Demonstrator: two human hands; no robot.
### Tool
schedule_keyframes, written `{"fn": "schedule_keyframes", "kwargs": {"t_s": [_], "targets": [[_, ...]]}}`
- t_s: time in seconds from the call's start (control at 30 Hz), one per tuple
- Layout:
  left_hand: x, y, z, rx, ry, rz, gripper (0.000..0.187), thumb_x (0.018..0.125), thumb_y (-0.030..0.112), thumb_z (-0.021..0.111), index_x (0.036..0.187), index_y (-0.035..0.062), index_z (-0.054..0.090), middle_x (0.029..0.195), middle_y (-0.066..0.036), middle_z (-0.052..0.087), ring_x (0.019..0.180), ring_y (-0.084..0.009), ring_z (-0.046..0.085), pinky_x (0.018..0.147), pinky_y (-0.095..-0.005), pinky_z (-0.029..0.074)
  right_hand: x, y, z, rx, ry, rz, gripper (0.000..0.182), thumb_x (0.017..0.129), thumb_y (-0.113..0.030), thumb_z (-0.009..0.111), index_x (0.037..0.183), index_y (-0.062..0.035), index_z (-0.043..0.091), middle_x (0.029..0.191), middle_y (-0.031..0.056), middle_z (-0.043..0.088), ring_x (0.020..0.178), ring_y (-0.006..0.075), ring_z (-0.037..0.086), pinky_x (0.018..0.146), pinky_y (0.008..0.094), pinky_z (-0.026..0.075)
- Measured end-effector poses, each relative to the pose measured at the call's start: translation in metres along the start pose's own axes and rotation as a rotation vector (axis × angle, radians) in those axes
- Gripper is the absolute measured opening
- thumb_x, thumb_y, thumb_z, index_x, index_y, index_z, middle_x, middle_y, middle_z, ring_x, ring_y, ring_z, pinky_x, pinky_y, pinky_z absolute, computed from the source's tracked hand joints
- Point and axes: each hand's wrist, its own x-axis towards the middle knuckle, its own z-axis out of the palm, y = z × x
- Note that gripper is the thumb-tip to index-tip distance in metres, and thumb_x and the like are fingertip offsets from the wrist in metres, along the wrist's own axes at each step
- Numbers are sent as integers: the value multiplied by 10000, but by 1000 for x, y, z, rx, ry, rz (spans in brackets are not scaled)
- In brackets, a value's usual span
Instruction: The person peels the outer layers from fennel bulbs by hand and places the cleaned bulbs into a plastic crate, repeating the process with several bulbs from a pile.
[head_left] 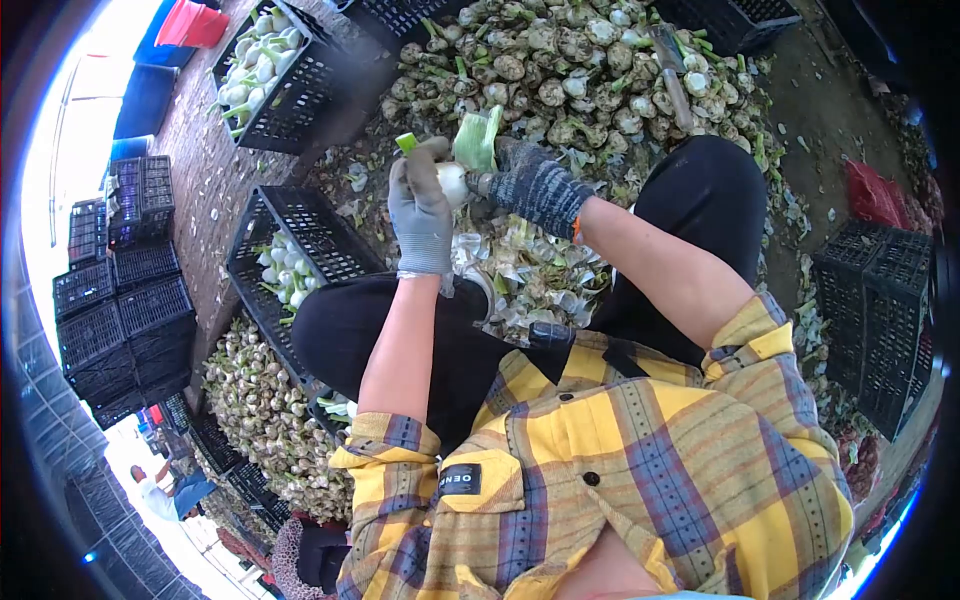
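Both gloved hands, grey left hand and dark speckled right hand, close around one white, green-stalked bulb above the lap; the black plastic crate holds few trimmed bulbs, while the large untrimmed heap remains ahead.

One readable label only: small black patch on shirt.
Black patch sits on the chest pocket of the yellow plaid shirt, lower centre of the frame, white letters, viewed upside down and sideways; reads roughly "OENR", last letters unsure, too small to confirm. No legible print on the black crates at centre left, none on the stacked crates at far left, none on the gloves. No numbers or signs readable elsewhere.
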Motion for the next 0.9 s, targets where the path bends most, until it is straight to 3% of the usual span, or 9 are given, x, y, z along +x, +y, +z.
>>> {"fn": "schedule_keyframes", "kwargs": {"t_s": [0.07, 0.27, 0.4, 0.47, 0.5, 0.57, 0.67, 0.73, 0.9], "targets": [[0, -5, -1, 14, 31, 0, 398, 900, 395, 541, 1042, 25, 581, 962, -40, 579, 808, -94, 532, 695, -239, 448, -2, 1, 2, -16, 60, -72, 389, 758, -207, 646, 1070, 17, 580, 908, 173, 657, 837, 247, 641, 767, 339, 493], [8, 4, -5, -140, 123, -300, 351, 919, 317, 504, 1141, 47, 538, 1016, -42, 576, 829, -124, 563, 709, -251, 468, 11, 6, -2, 464, 258, 317, 272, 807, -120, 579, 1022, 47, 573, 806, 170, 651, 713, 200, 641, 648, 314, 514], [14, 4, -11, -335, 148, -274, 367, 918, 303, 484, 1172, 41, 528, 1019, -39, 564, 799, -122, 567, 681, -253, 476, 18, 17, -16, -13, -130, 339, 239, 870, -175, 522, 1038, -17, 585, 774, 157, 650, 696, 227, 627, 632, 318, 506], [14, 5, -14, -260, 93, -262, 390, 925, 322, 458, 1183, 36, 521, 999, -44, 560, 788, -124, 569, 686, -259, 483, 20, 34, -11, -326, -237, 4, 388, 915, -390, 475, 1064, -56, 602, 727, 26, 621, 617, 132, 583, 562, 285, 497], [12, 12, -13, -240, 73, -280, 403, 932, 338, 444, 1188, 35, 518, 994, -47, 561, 782, -124, 570, 684, -260, 485, 14, 32, -10, -204, -256, -86, 386, 914, -390, 481, 1082, -65, 602, 749, 25, 621, 631, 128, 577, 565, 283, 494], [8, 14, -11, -197, 9, -255, 422, 941, 353, 433, 1194, 27, 519, 1054, -54, 555, 865, -123, 547, 760, -257, 447, -6, -16, -13, 456, -303, 324, 388, 900, -376, 525, 1109, -58, 601, 862, 29, 623, 700, 97, 562, 585, 265, 478], [5, 9, -11, -129, -117, -150, 448, 947, 366, 435, 1199, 7, 526, 1187, -67, 541, 1061, -122, 489, 935, -246, 345, 3, -5, -2, 377, -310, 272, 378, 893, -356, 542, 1120, -59, 595, 918, 27, 618, 740, 89, 559, 616, 244, 481], [3, 8, -12, -84, -190, -119, 477, 948, 395, 431, 1201, 2, 526, 1196, -71, 542, 1098, -119, 468, 970, -241, 302, -3, -7, -2, 514, -246, 171, 366, 816, -357, 639, 975, -27, 645, 783, 65, 615, 658, 138, 566, 531, 294, 481], [2, 8, -9, -51, -205, -118, 512, 940, 428, 437, 1195, -6, 527, 1185, -75, 545, 1059, -117, 488, 918, -249, 359, -6, -6, -12, 560, -247, 258, 298, 812, -300, 639, 919, -22, 658, 763, 49, 626, 617, 127, 561, 528, 286, 442]]}}
